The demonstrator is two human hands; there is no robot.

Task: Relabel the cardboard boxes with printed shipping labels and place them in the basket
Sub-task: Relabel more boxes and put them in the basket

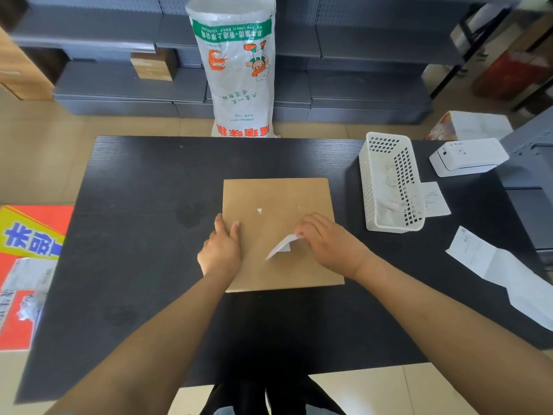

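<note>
A flat brown cardboard box [276, 199] lies in the middle of the black table [134, 235]. My left hand [221, 248] grips its left edge, thumb on top. My right hand [327, 241] pinches a torn white label scrap [282, 244] that lifts off the box's top face. Small white label remnants [259, 210] still stick to the cardboard farther back. A white perforated basket [369, 187] stands to the right with crumpled white paper inside. Printed shipping labels [475, 253] lie at the table's right edge, and another label [434, 199] lies beside the basket.
A white label printer [468, 157] sits at the far right corner. A tall white printed sack [239, 70] stands behind the table. A red and yellow box [27, 265] lies off the left edge. Grey shelving lines the back.
</note>
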